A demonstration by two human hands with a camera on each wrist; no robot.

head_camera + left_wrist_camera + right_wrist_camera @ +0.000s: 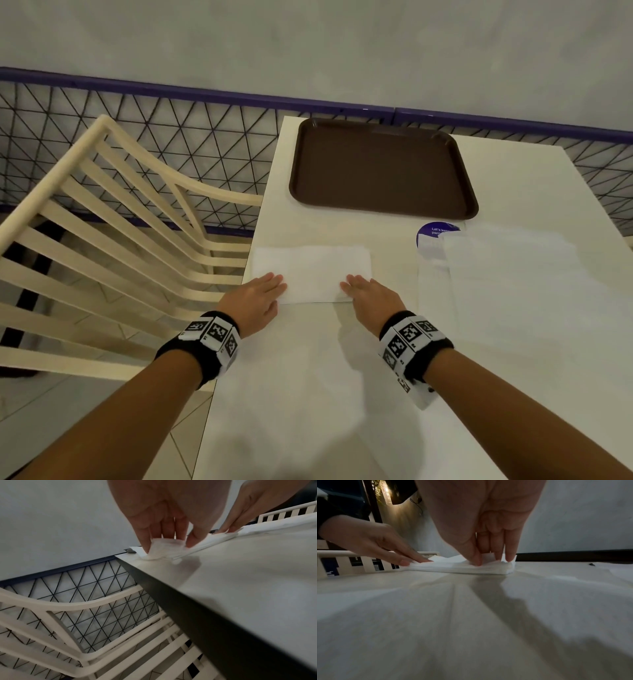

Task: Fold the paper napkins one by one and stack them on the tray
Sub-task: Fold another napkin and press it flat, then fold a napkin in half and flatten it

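A white paper napkin (311, 270) lies folded into a wide rectangle near the table's left edge. My left hand (278, 285) presses straight fingers on its near left corner, and my right hand (350, 285) presses on its near right corner. In the left wrist view the left hand's fingertips (193, 543) bear on the slightly puckered napkin (163, 551). The right wrist view shows the right hand (493, 559) pushing down on the layered napkin (462, 568). The brown tray (383, 171) sits bare beyond the napkin. A pile of unfolded white napkins (513, 274) lies to the right.
A round purple sticker (432, 230) peeks out from under the pile. A cream slatted chair (120, 222) stands against the table's left side. A dark wire mesh fence (205, 144) with a purple rail runs behind the table (308, 394).
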